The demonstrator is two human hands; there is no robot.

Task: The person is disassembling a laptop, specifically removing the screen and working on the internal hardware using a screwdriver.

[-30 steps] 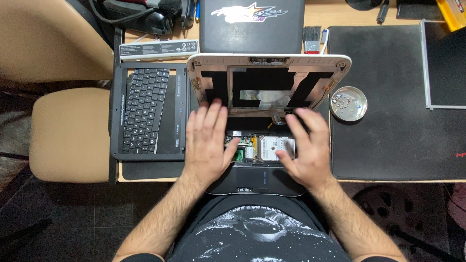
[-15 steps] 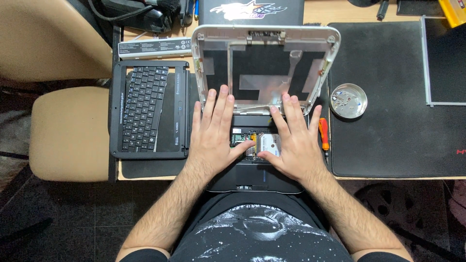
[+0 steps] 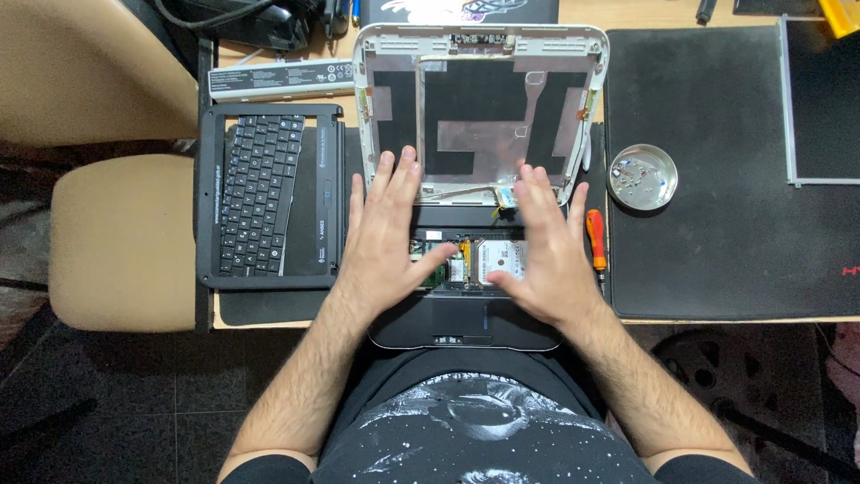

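Opened laptop base (image 3: 466, 309) lies at desk front edge, circuit board and silver drive (image 3: 500, 260) exposed. Left hand (image 3: 387, 237) flat, fingers spread wide, resting over left part of base; grips nothing. Right hand (image 3: 546, 251) likewise flat and spread over right part, thumb near drive; grips nothing. Fingertips of both reach the emptied white lid shell (image 3: 479, 103), which lies flat behind base. Orange-handled screwdriver (image 3: 595, 240) just beside right hand. Round metal dish (image 3: 641, 177) with screws on black mat (image 3: 717, 179). Detached keyboard frame (image 3: 269, 193) left; grey battery bar (image 3: 282, 78) behind it. Wooden desk (image 3: 627, 13); beige chair (image 3: 121, 242) at left, dark floor
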